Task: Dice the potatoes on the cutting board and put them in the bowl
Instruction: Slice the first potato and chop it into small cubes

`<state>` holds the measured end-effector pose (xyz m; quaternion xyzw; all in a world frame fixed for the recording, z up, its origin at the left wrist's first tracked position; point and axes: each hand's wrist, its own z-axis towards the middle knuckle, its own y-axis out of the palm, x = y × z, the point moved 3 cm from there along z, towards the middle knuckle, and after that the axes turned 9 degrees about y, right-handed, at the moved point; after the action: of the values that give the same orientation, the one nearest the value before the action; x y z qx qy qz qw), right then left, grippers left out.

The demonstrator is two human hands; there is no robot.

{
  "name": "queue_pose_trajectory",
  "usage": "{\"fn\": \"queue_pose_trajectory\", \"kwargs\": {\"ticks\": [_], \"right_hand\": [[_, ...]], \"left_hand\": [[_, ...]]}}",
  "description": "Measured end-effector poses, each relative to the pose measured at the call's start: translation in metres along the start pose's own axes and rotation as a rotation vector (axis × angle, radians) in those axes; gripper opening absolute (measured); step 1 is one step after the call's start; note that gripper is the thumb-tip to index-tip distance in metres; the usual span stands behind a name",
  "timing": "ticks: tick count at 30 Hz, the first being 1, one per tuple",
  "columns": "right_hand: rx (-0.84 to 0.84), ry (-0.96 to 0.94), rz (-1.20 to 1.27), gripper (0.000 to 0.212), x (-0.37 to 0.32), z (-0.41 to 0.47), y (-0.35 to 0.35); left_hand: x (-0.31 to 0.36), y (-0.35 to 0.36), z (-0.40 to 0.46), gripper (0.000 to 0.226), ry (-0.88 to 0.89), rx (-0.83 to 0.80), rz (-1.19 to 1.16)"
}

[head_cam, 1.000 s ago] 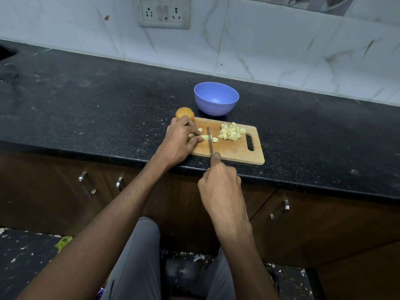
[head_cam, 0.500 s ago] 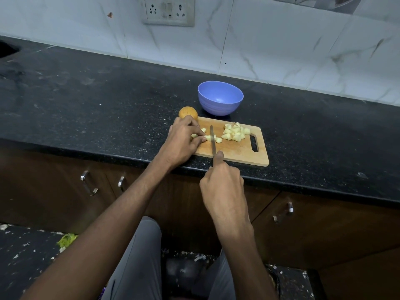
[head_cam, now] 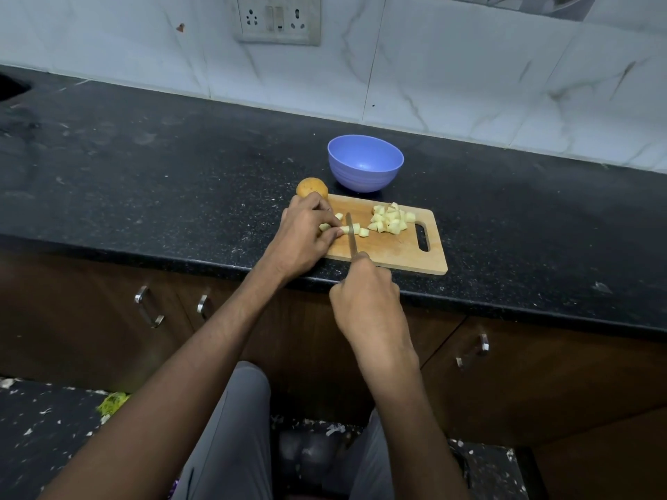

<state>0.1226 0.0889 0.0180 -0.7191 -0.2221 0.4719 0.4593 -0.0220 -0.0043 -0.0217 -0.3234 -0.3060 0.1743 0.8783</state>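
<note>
Pinning a potato strip (head_cam: 334, 228) at the cutting board's (head_cam: 397, 252) left end, the left hand (head_cam: 303, 234) should keep fingertips curled back; a whole potato (head_cam: 312, 187) sits off its far-left corner; the right hand (head_cam: 364, 294) grips the knife (head_cam: 351, 238); the diced pile (head_cam: 389, 219) lies near the board's handle; the bowl (head_cam: 364, 162) sits just behind on the counter (head_cam: 144, 167)

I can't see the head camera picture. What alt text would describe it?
A person's right hand holds a knife over a potato strip that the left hand steadies on a wooden cutting board. Diced potato is piled on the board; an empty blue bowl and a whole potato sit behind it.
</note>
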Motion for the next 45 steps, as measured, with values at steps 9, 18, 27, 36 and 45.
{"fn": "queue_pose_trajectory", "kwargs": {"ticks": [9,18,27,36,45], "right_hand": [[-0.032,-0.083,0.186,0.027,0.027,0.005,-0.015],[0.29,-0.286,0.206,0.021,0.022,0.064,-0.047],[0.288,-0.348,-0.001,0.029,0.016,0.1,-0.022],[0.36,-0.401,0.196,0.027,0.028,0.111,-0.016],[0.393,-0.349,0.528,0.021,0.06,0.115,-0.025]], "left_hand": [[0.0,0.002,-0.003,0.015,-0.024,0.026,0.041],[0.003,0.0,-0.002,0.015,-0.026,0.029,0.016],[0.012,0.002,0.001,0.018,-0.011,0.018,0.185],[0.024,0.014,0.022,0.022,-0.06,0.027,0.333],[0.025,0.023,0.042,0.024,-0.116,-0.011,0.293]]}}
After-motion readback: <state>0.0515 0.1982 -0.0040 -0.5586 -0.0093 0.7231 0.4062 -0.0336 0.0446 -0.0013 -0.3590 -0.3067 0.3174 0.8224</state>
